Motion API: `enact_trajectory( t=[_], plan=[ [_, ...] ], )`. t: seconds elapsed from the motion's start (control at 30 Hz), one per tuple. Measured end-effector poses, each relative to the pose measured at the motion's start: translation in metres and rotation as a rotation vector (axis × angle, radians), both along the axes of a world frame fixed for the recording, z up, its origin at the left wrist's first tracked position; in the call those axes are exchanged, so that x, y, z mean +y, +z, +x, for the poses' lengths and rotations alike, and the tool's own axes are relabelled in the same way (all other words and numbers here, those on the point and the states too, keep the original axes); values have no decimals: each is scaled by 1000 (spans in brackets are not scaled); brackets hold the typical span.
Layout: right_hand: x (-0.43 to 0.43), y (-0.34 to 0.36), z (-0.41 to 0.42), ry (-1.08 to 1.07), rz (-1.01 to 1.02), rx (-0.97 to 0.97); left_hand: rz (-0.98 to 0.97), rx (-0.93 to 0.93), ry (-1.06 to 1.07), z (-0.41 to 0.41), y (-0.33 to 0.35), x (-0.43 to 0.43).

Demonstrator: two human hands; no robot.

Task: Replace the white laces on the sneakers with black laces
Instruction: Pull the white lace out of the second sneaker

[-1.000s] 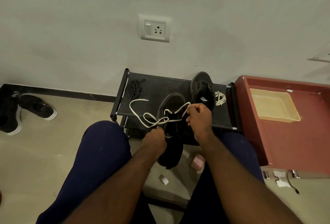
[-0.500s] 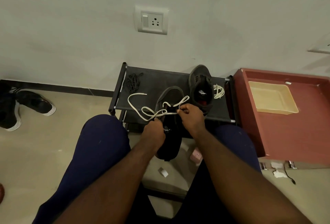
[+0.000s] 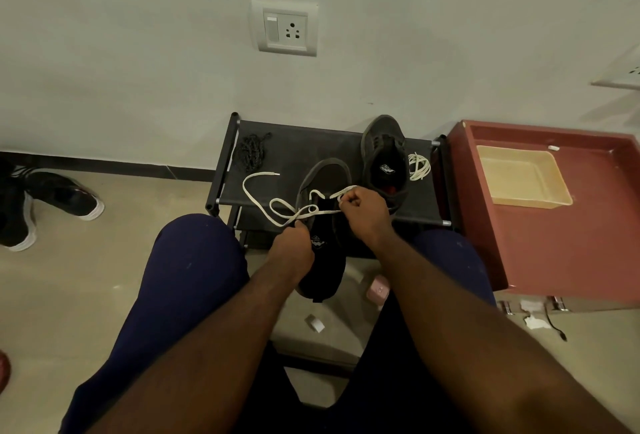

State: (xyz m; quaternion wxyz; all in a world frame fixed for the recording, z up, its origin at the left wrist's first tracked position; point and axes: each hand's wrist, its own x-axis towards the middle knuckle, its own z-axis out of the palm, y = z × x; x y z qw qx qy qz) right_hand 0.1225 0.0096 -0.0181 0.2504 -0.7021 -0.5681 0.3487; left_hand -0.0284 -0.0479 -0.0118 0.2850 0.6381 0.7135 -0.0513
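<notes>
Your left hand (image 3: 293, 244) grips the black sneaker (image 3: 326, 271) by its side. Just beside it, your right hand (image 3: 367, 215) pinches the white lace (image 3: 265, 174), whose loose end trails out beyond your left hand. The black laces (image 3: 251, 154) lie farther past your left hand. The second sneaker (image 3: 384, 156) stands just beyond your right hand.

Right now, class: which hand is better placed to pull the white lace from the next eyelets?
Right. The right hand pinches the white lace over the eyelets; the left hand grips the sneaker, steadying it.
</notes>
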Motion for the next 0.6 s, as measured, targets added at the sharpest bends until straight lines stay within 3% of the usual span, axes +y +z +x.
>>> enact_trajectory(
  t=[0.1,0.2,0.3,0.47,0.6],
  plan=[
    [-1,11,-5,-139,118,245,4,-2,0,-1,-1,1],
    [3,19,-1,-269,174,317,-12,3,-4,1,0,1],
    [4,7,9,-238,35,235,-28,4,-11,2,0,1],
    [-5,-7,3,-7,-82,-110,-31,-18,12,2,1,2],
    [-5,-6,-2,-37,-27,-82,-19,-33,17,1,1,0]
  ],
)
